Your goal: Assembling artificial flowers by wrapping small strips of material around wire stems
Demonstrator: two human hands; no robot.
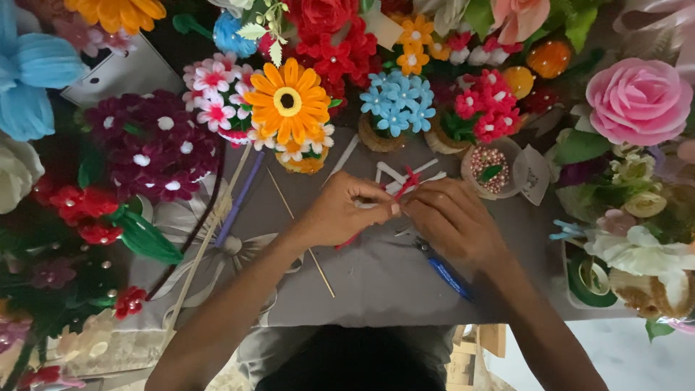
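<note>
While both hands meet over the grey cloth, left hand fingers pinched on a red pipe cleaner, right hand fingers closed on it too, blue-handled tool beneath.

Much of the red pipe cleaner is covered by the left hand and right hand, so its shape cannot be made out. The blue-handled tool is partly hidden under the right wrist. The blue flower is cut off by the left edge, and the orange flower by the top edge. The beads in the small bowl are too small to be told apart.
</note>
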